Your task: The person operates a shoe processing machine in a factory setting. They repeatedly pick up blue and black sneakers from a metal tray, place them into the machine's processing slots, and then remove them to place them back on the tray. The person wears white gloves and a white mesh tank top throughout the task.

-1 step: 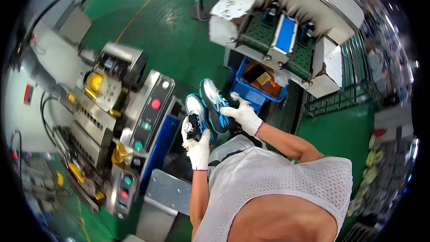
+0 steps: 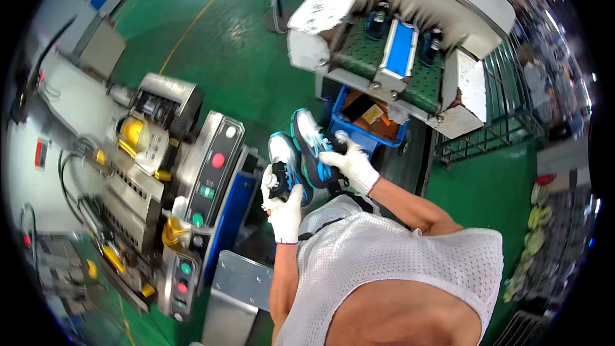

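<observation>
Two sneakers with silver toes, black collars and blue-and-turquoise trim are held side by side in front of my waist, toes pointing away. My left hand [image 2: 285, 213], in a white knit glove, grips the collar end of the left sneaker [image 2: 282, 148]. On the right, my gloved right hand [image 2: 353, 165] is closed around the heel part of the right sneaker [image 2: 307, 122], its thumb lying across the shoe. A small whitish piece shows at each sneaker's opening beside the fingers; I cannot make out what these pieces are. The shoes' sides touch or nearly touch.
At left stands a machine [image 2: 131, 192] with yellow parts and a button panel [image 2: 214, 166]. A conveyor [image 2: 362, 45] at far right carries dark shoes under a bristle curtain. Below it sits a blue crate [image 2: 368, 134]. A metal box [image 2: 240, 279] stands by my left forearm.
The view has shifted slightly, so the conveyor and crate appear a little further left. Both hands keep the same hold on the sneakers.
</observation>
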Demonstrator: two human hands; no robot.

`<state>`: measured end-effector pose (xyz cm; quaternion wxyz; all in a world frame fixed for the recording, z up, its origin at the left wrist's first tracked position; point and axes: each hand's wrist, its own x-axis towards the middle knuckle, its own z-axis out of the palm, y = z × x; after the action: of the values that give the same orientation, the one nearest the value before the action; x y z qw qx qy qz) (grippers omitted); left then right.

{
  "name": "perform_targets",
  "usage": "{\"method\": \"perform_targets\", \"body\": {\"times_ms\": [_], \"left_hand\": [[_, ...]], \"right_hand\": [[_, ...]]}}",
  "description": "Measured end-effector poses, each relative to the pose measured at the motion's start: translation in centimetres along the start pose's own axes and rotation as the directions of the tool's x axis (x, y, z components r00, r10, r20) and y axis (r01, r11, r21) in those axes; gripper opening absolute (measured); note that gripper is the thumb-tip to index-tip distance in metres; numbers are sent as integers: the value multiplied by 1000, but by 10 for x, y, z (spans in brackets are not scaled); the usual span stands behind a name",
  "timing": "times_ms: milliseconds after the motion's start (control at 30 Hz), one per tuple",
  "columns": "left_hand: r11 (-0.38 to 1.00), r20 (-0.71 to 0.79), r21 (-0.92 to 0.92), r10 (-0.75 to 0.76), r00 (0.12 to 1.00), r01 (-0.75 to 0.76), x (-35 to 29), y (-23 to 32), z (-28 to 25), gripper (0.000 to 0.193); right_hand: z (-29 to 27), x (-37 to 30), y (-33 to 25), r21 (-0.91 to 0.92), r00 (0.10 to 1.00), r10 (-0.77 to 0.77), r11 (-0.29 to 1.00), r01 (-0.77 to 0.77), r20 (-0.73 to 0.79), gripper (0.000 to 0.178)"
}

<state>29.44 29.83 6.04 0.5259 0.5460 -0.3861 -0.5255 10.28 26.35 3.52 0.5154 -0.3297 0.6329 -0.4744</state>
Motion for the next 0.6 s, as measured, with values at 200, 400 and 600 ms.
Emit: {"method": "perform_targets", "body": {"times_ms": [200, 400, 600], "left_hand": [[975, 376, 180, 53, 925, -129, 83, 60, 134, 72], [751, 574, 479, 124, 810, -454, 192, 65, 274, 64], [562, 553, 641, 135, 822, -524, 241, 27, 356, 54]], "right_hand": [[-145, 31, -70, 38, 880, -196, 971, 235, -432, 75], [-242, 72, -97, -526, 717, -325, 848, -67, -616, 74], [-254, 138, -84, -488, 679, -306, 869, -88, -667, 74]]}}
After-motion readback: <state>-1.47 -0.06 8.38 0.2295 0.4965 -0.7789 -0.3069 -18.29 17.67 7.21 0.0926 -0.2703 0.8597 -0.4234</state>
